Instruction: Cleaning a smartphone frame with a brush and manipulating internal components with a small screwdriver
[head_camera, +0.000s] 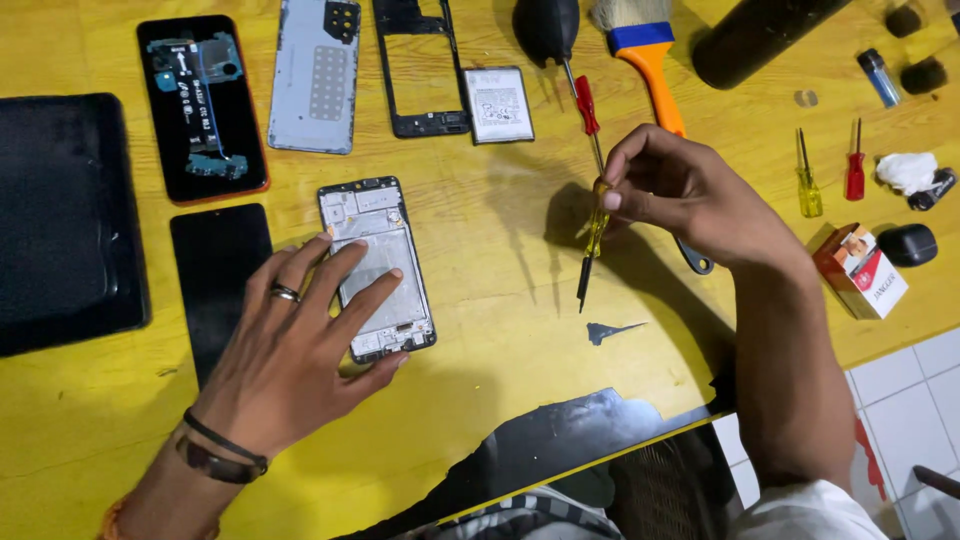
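Head view, left to right: the left hand (300, 340) lies flat with fingers spread on an opened phone frame (378, 268), pinning it to the yellow table (500, 300). The frame sits left of centre, its long axis running nearly away from the person, top end tilted slightly left. The right hand (680, 195) pinches a yellow-handled screwdriver (592, 245) between thumb and fingertips, tip pointing down and toward the person, shaft near upright, hovering well to the right of the frame. Judging by this, screw work on the frame is in hand; the next move calls for carrying the tip over to a screw while the frame is held steady.
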